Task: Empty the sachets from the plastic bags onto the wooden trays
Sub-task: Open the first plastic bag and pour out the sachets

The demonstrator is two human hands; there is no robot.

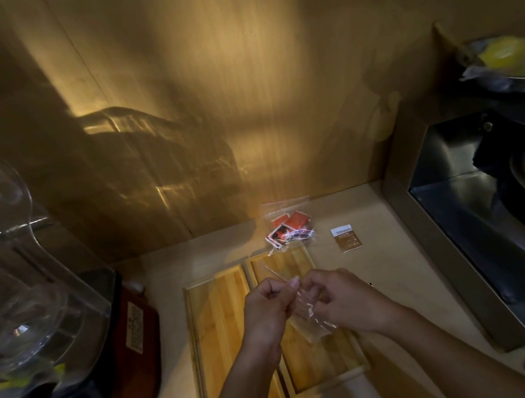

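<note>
Two long wooden trays lie side by side on the counter, the left tray and the right tray. Above the right tray I hold a clear plastic bag with both hands. My left hand pinches its top edge and my right hand grips it from the right. What is inside this bag I cannot make out. Behind the trays lies a second clear plastic bag with several orange and dark sachets in it. A single brown sachet lies flat on the counter to the right.
A red-based blender with a clear jug stands at the left. A metal sink or stove well with dark pans fills the right. A wooden wall rises behind the counter. A bowl with something yellow under plastic sits up at the right.
</note>
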